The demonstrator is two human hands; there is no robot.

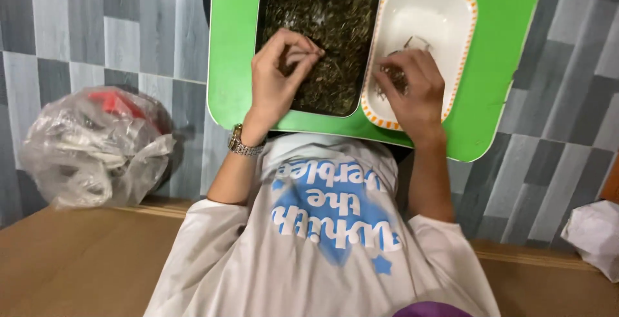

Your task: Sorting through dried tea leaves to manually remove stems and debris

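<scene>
- The left hand (pixel 278 75), a metal-link wristwatch (pixel 242 143) on its wrist, rested over the near part of a dark rectangular tray of dried, shredded brown-green plant matter (pixel 335 8), fingertips drawn narrowly together in a pinch on a small bit of the material.
- The right hand (pixel 412 88) lay palm down over the near end of a white rectangular dish with an orange dashed rim (pixel 467 8), fingers curled around a small clump of the same dried matter; how tightly it was gripped could not be told.
- A few loose stems (pixel 412 43) lay on the dish's white floor just beyond the right hand.
- Tray and dish sat side by side, touching or nearly so, on a bright green flat board with rounded corners (pixel 232 66), the tray to the left, the dish to the right.
- The person wore a white T-shirt with a blue print (pixel 329 214).
- To the left, well apart from the board, a crumpled clear plastic bag with something red inside (pixel 97 143) rested on the grey tiled floor (pixel 77 27).
- At the far right edge, a crumpled white bag (pixel 596 233) showed in part.
- A brown cardboard sheet (pixel 77 259) lay on the near side.
</scene>
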